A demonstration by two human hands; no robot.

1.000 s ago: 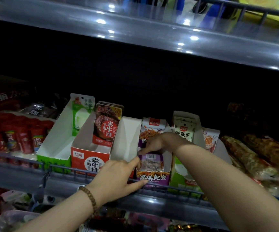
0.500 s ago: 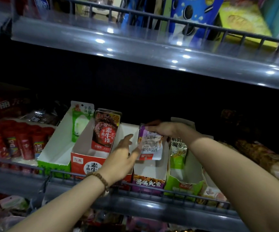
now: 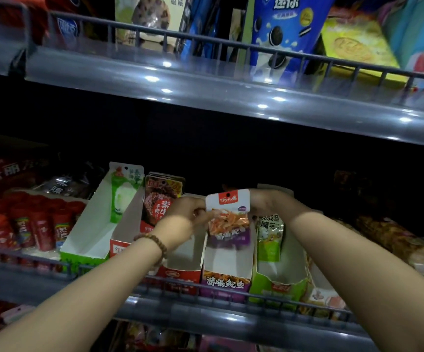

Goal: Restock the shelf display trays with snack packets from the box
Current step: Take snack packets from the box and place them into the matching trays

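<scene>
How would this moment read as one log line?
left hand: pinches purple packet edge | right hand: holds its top | packet: upright over purple tray

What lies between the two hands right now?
The snack packet, gripped upright by left hand and right hand above the purple tray; head view shows it.

Five display trays stand side by side on the lower shelf, just behind its wire rail; jars crowd the shelf to their left; a snack packet is upright over the fourth tray, with the left hand at its left edge and the right hand at its right; the upper shelf runs overhead.
</scene>
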